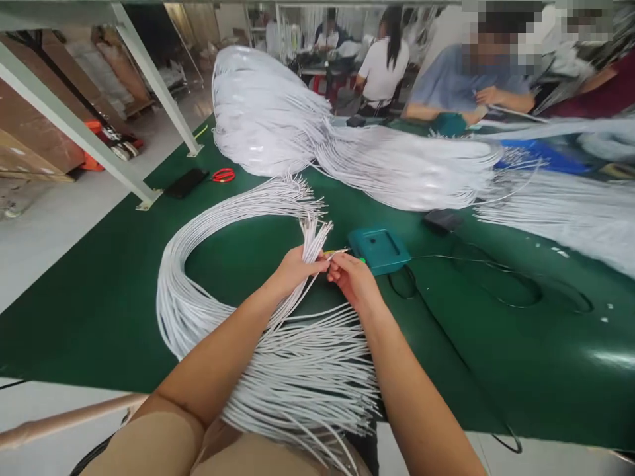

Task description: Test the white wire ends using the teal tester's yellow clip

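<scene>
Left hand (296, 266) gripped a bunch of white cables (311, 244) upright above the green table (436, 370), right hand (347, 270) pinched one cable's end (337, 254) just beside it, teal device (380, 250) near the right hand

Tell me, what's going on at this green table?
Someone is handling white cables with bare hands. The left hand grips a small bunch of cable ends, while the right hand is close beside it, seemingly pinching the tip of one cable. A long curved bundle lies around to the left, and many loose ends fan out in front of the body. A teal device sits just beyond the right hand. Across the table, a person in blue is also busy with their hands.
</scene>
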Demonstrator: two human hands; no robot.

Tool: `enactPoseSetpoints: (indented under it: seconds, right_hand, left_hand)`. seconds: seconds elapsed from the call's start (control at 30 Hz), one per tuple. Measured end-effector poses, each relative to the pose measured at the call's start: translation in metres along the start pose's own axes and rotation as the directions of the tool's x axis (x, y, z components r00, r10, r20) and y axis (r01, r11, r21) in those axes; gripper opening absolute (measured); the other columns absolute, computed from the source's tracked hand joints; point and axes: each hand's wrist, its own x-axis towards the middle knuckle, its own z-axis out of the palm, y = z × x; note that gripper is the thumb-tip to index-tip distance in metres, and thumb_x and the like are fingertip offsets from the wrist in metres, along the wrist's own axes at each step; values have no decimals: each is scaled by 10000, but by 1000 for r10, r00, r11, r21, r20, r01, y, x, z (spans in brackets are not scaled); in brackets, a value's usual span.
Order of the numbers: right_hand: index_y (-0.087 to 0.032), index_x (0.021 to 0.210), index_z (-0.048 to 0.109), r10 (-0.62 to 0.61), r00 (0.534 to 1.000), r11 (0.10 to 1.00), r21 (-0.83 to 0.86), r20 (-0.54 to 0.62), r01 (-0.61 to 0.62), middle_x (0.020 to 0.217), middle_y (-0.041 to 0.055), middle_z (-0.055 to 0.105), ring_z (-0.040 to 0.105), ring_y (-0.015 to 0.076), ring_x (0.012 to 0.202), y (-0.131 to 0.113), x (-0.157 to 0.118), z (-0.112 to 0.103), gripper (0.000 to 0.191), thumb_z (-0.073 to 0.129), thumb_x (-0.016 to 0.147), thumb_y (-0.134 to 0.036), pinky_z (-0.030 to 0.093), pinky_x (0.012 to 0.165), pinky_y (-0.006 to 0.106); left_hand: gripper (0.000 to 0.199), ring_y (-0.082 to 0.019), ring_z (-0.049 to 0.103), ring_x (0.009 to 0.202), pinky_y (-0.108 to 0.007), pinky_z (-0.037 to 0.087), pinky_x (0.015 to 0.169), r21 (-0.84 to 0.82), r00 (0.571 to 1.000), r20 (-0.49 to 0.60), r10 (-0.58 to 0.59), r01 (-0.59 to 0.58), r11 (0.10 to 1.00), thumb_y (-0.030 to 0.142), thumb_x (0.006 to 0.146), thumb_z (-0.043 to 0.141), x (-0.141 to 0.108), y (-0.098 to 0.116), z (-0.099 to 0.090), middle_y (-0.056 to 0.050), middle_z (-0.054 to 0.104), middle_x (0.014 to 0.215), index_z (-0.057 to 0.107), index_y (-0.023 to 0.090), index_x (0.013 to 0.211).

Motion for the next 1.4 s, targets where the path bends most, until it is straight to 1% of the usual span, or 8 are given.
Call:
enactPoseSetpoints:
  seconds: [0.33, 0.47, 0.57, 0.67, 0.83, 1.0, 1.17, 1.4]
  right_hand:
    - [-165, 759, 719, -161, 980, 974, -177, -115, 139, 754, -1, 654, 500, 74, 590, -5, -8, 8, 213, 766, 669, -352, 444, 620, 249]
    - [-156, 788, 721, -47, 998, 999, -18, -46, 46, 664, -13, 598, 462, 77, 582, -4, -5, 5, 240, 781, 644, -339, 436, 616, 250]
    - [-163, 609, 629, 61, 998, 992, 113, 19, -63, 537, -56, 440, 355, 62, 515, -5, -4, 5, 175, 755, 645, -280, 388, 548, 229]
    - [-180, 491, 500, 78, 996, 987, 135, 43, -83, 515, -51, 381, 359, 74, 510, -7, -4, 6, 284, 703, 667, -273, 382, 548, 235]
    - [-182, 686, 651, 45, 998, 996, 81, 46, -49, 514, -67, 330, 369, 89, 488, -6, -3, 5, 312, 672, 729, -491, 371, 545, 251]
    - [-179, 572, 577, 71, 995, 996, 50, 70, -74, 499, -64, 354, 396, 83, 497, -6, -4, 6, 370, 757, 675, -486, 375, 565, 247]
    - [-166, 675, 637, 80, 989, 991, 99, 125, -92, 586, -44, 471, 500, 94, 594, -8, -7, 6, 340, 782, 667, -474, 419, 624, 245]
    - [-162, 820, 706, -104, 994, 992, -77, -30, 101, 672, -22, 580, 507, 87, 599, -4, -7, 9, 317, 744, 700, -454, 451, 627, 244]
  left_hand:
    - [342, -93, 553, 656, -236, 447, 652, 69, 999, -37, 36, -33, 997, 317, 609, 797, -1, -2, 0, 16, 601, 716, 602, 129, 817]
    - [344, -94, 567, 644, -235, 448, 636, 40, 999, -19, 30, -29, 999, 298, 604, 803, -2, -1, 2, 14, 609, 708, 593, 125, 815]
    - [337, -99, 593, 637, -239, 463, 634, 19, 999, 9, 37, -37, 999, 270, 614, 799, -5, 2, 3, 5, 634, 710, 573, 126, 818]
    - [298, -134, 651, 690, -267, 495, 678, 23, 995, 80, 56, -58, 998, 262, 666, 768, -8, 7, 3, -30, 683, 748, 562, 126, 832]
    - [264, -166, 676, 719, -307, 516, 724, 44, 984, 167, 66, -74, 996, 291, 711, 740, -14, 15, 6, -69, 706, 786, 570, 116, 813]
    - [298, -167, 683, 750, -289, 512, 704, 62, 976, 202, 77, -91, 994, 308, 711, 750, -11, 11, 2, -72, 714, 834, 567, 122, 853]
    - [309, -149, 672, 738, -262, 502, 678, 51, 986, 141, 92, -100, 994, 293, 702, 760, -10, 10, -4, -43, 690, 787, 553, 126, 857]
    - [416, -128, 650, 746, -238, 494, 667, 21, 988, 92, 127, -129, 991, 303, 687, 773, -9, 7, -7, -21, 658, 821, 580, 130, 1013]
